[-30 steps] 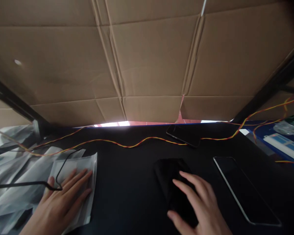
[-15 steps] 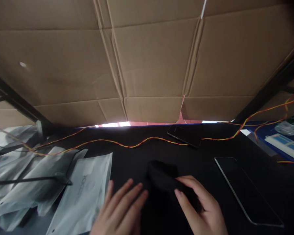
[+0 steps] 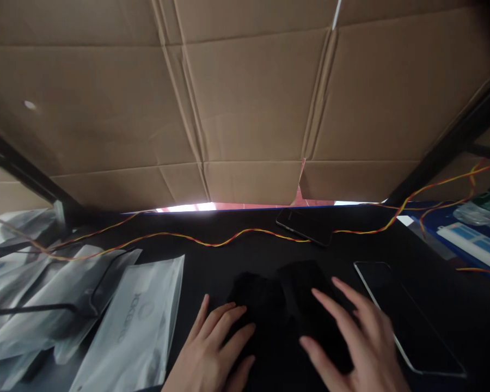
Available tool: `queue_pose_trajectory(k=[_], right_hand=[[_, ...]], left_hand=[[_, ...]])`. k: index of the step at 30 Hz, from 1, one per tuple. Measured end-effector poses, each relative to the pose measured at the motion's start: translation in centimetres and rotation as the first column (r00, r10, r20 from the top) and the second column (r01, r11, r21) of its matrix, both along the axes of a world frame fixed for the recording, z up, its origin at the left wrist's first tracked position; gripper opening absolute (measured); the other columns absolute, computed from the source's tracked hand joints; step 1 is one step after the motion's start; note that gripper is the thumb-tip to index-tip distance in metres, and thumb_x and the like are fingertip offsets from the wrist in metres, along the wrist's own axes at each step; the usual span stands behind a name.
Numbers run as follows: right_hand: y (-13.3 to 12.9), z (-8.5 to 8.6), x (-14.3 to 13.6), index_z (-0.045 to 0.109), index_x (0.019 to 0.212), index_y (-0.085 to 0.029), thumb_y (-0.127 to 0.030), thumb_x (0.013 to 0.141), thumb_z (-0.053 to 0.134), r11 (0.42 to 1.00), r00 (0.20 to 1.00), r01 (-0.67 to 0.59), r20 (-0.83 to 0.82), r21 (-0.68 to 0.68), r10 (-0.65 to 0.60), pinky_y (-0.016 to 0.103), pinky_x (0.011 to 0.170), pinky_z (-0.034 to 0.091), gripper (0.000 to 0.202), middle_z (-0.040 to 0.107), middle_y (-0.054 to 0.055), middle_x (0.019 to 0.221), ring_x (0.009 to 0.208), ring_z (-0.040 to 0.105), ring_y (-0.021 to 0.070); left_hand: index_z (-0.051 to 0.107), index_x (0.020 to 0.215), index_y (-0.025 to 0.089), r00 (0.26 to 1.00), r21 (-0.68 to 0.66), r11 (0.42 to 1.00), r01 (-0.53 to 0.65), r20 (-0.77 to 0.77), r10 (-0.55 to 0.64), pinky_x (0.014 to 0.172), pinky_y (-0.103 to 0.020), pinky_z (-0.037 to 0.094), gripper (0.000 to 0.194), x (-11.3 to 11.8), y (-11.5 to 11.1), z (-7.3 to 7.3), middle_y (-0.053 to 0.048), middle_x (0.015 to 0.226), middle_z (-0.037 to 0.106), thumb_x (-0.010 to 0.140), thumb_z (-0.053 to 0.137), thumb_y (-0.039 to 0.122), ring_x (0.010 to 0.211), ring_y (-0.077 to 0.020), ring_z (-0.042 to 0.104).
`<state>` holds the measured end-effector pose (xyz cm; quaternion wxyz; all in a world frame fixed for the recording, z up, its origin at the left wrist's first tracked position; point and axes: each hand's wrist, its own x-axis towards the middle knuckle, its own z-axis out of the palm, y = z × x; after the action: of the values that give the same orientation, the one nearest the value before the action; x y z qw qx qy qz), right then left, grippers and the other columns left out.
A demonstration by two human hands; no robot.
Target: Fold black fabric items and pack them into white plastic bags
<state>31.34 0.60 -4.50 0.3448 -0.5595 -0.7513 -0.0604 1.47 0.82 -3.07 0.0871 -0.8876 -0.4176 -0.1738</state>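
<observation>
A black piece of cloth (image 3: 306,294) lies spread on the black tabletop, its outline hard to tell from the dark surface. A second, crumpled dark part (image 3: 257,291) sits to its left; whether the two are joined I cannot tell. My left hand (image 3: 216,345) is by the crumpled part, fingers apart, holding nothing. Over the right side of the cloth is my right hand (image 3: 355,337), its fingers spread; contact with the fabric is unclear. Just right of that hand lies a phone-shaped dark slab with a clear edge (image 3: 408,321).
Frosted zip bags, one printed (image 3: 134,321), others with dark contents (image 3: 73,294), cover the left side. A twisted red-yellow wire (image 3: 212,244) crosses the back, passing a dark phone (image 3: 304,226). A blue tray (image 3: 433,220) stands right. Cardboard (image 3: 253,109) hangs behind.
My right hand has let go of the raised black cloth and moved right, fingers opening. The cloth now lies flatter, extending further right. My left hand has shifted slightly right.
</observation>
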Motion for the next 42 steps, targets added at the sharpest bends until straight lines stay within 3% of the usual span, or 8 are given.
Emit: queue_pose_trajectory(k=[3, 7, 15, 21, 26, 31, 37, 42], right_hand=[[0.6, 0.7, -0.8, 0.072, 0.114, -0.032, -0.042, 0.102, 0.070, 0.997, 0.997, -0.078, -0.028, -0.009, 0.078, 0.048, 0.092, 0.061, 0.016, 0.071, 0.008, 0.141, 0.120, 0.071, 0.0333], [1.1, 0.1, 2.4, 0.064, 0.103, -0.029, -0.041, 0.109, 0.058, 0.993, 0.962, 0.093, -0.251, -0.066, -0.107, 0.040, 0.086, 0.061, 0.014, 0.076, 0.007, 0.120, 0.107, 0.076, 0.0268], [1.4, 0.9, 5.8, 0.066, 0.130, -0.023, -0.034, 0.105, 0.053, 0.963, 0.963, 0.263, -0.084, 0.063, -0.258, 0.060, 0.100, 0.054, 0.030, 0.067, 0.018, 0.134, 0.124, 0.067, 0.0412], [2.7, 2.8, -0.1, 0.074, 0.110, -0.033, -0.015, 0.108, 0.048, 0.915, 0.958, -0.277, -0.015, -0.295, 0.285, 0.036, 0.078, 0.065, 0.032, 0.080, -0.001, 0.107, 0.092, 0.079, 0.0209], [5.1, 2.0, -1.3, 0.068, 0.150, -0.031, -0.028, 0.113, 0.050, 0.964, 0.987, -0.158, 0.006, -0.215, 0.163, 0.054, 0.113, 0.061, 0.041, 0.063, 0.005, 0.162, 0.145, 0.064, 0.0317], [5.7, 1.0, -2.5, 0.061, 0.159, -0.025, -0.032, 0.115, 0.046, 0.980, 0.995, -0.089, 0.017, -0.178, 0.093, 0.059, 0.123, 0.053, 0.047, 0.043, 0.005, 0.177, 0.162, 0.043, 0.0352], [4.2, -0.4, -1.4, 0.053, 0.165, -0.041, -0.035, 0.109, 0.063, 0.867, 0.976, -0.207, -0.035, -0.453, 0.215, 0.063, 0.126, 0.046, 0.058, 0.030, -0.003, 0.182, 0.165, 0.034, 0.0379], [3.1, 0.5, 1.0, 0.008, 0.177, -0.049, -0.037, 0.073, 0.101, 0.686, 0.981, -0.181, -0.082, -0.704, 0.175, 0.063, 0.125, 0.041, 0.140, -0.003, 0.000, 0.186, 0.167, 0.009, 0.0457]], left_hand=[[0.072, 0.118, 0.030, 1.000, 0.000, 1.000, -0.008, 0.015, 0.008, 0.097, -0.071, 0.066, 0.034, -0.3, -0.1, 0.0, -0.004, 0.112, 0.082, 0.086, 0.072, 0.019, 0.101, -0.0315, 0.084], [0.069, 0.107, 0.029, 0.998, -0.030, 0.998, -0.059, -0.003, 0.059, 0.100, -0.078, 0.060, 0.023, -2.8, -0.7, -0.1, -0.003, 0.105, 0.081, 0.086, 0.072, 0.021, 0.106, -0.0363, 0.084], [0.070, 0.092, 0.030, 0.992, 0.007, 1.000, -0.029, -0.126, 0.030, 0.130, -0.075, -0.008, 0.009, -5.4, -1.5, 1.2, -0.002, 0.125, 0.082, 0.099, 0.065, 0.029, 0.142, -0.0384, 0.067], [0.077, 0.107, 0.029, 0.987, -0.079, 0.988, -0.130, -0.108, 0.121, 0.113, -0.094, 0.034, 0.025, -3.2, -0.1, 1.7, -0.005, 0.145, 0.076, 0.103, 0.054, 0.019, 0.161, -0.0488, 0.041], [0.058, 0.157, 0.022, 0.964, 0.053, 0.964, -0.261, -0.045, 0.263, 0.107, -0.095, 0.040, 0.051, -2.4, 1.0, 0.4, -0.018, 0.180, 0.034, 0.107, 0.054, 0.026, 0.166, -0.0573, 0.016], [0.014, 0.179, 0.026, 0.970, -0.069, 0.968, -0.240, -0.070, 0.235, 0.114, -0.088, 0.040, 0.098, -2.9, 0.6, -0.2, -0.020, 0.181, 0.026, 0.101, 0.069, 0.048, 0.165, -0.0551, 0.022], [0.000, 0.176, 0.038, 0.980, -0.402, 0.895, -0.192, -0.127, 0.153, 0.117, -0.085, 0.038, 0.123, -4.2, -0.1, -0.1, -0.015, 0.179, 0.025, 0.088, 0.076, 0.079, 0.163, -0.0526, 0.025], [0.028, 0.175, 0.023, 0.936, -0.383, 0.854, -0.352, -0.163, 0.312, 0.120, -0.083, 0.036, 0.117, -3.7, 0.5, -0.1, -0.021, 0.174, 0.032, 0.087, 0.068, 0.089, 0.161, -0.0548, 0.024]])
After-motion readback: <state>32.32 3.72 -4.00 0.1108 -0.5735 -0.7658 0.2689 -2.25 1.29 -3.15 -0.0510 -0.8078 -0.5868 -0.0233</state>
